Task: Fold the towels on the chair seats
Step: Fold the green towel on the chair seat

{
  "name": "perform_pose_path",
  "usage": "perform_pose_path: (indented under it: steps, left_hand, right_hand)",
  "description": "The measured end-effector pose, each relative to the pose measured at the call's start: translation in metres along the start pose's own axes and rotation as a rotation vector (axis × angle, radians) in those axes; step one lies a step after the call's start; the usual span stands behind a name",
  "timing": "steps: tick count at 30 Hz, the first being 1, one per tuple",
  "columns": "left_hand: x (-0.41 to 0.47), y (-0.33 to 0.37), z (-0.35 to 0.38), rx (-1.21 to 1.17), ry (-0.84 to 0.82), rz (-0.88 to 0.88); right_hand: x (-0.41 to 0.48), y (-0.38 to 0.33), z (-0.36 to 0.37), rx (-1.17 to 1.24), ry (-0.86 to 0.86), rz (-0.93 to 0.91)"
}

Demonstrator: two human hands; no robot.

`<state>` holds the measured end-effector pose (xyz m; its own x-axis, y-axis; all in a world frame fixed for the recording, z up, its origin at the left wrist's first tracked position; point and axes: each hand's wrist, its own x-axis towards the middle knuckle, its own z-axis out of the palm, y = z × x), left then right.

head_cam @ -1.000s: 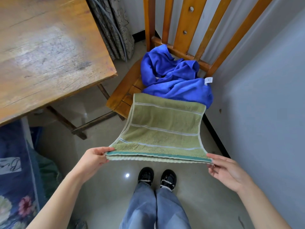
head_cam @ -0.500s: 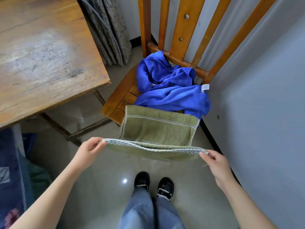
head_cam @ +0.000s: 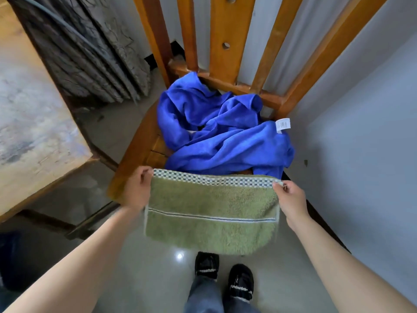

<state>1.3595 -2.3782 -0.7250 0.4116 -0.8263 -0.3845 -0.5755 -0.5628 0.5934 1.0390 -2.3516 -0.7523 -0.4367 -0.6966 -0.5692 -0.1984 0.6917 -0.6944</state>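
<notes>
- Since half a second ago, the left hand [head_cam: 136, 190] and right hand [head_cam: 291, 199] have carried the checked hem of the green towel [head_cam: 209, 213] forward, from out over the floor to the front edge of the chair [head_cam: 133, 159] seat. The layer that lay bare on the seat is now covered.
- A pale wall [head_cam: 361, 154] fills the right side, and the glossy grey floor [head_cam: 146, 267] runs below everything.
- The wooden surface [head_cam: 33, 132] stands at the left, well apart from the towels, with a patterned grey curtain [head_cam: 90, 53] hanging behind it.
- The chair is backed against the wall, its slatted back rising to the top of the view.
- The blue towel [head_cam: 221, 132] lies crumpled over most of the seat, up to the back rail, with its right part spilling over the seat's right edge.
- The green towel is doubled and hangs off the front of the seat. Its checked hem is stretched level just in front of the blue towel, and its rounded fold sags above the floor. Whether the hem touches the seat cannot be told.
- On the left hand the fingers are curled, pinching the hem's left corner.
- On the right hand the fingers and thumb pinch the hem's right corner.
- Black shoes [head_cam: 240, 281] and jeans [head_cam: 203, 297] show beneath the hanging fold.
- A white tag [head_cam: 282, 125] sticks up from the blue towel's right edge.
</notes>
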Motion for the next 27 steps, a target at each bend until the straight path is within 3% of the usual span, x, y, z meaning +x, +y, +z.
perform_pose_path:
  steps: [4,9,13,16,21,27]
  left_hand:
    - [0.003,-0.020,0.015,-0.006,0.045,-0.067]
    - [-0.018,-0.022,0.024,0.014,-0.052,-0.014]
    - [-0.004,-0.020,0.021,0.008,0.001,-0.152]
    - [0.001,-0.009,0.021,-0.055,-0.065,-0.224]
    - [-0.004,-0.007,0.006,-0.219,-0.059,-0.259]
    - [-0.015,-0.012,-0.017,-0.334,0.086,-0.174]
  right_hand:
    - [0.007,0.015,0.014,-0.023,0.043,-0.001]
    - [-0.007,0.021,0.015,0.147,-0.045,0.065]
    - [-0.003,0.019,0.012,0.219,-0.107,0.239]
    - [-0.003,0.012,0.008,0.180,-0.138,0.267]
    - [-0.015,0.004,-0.005,0.153,-0.060,0.208]
    - [-0.030,-0.032,-0.018,0.229,-0.075,-0.032]
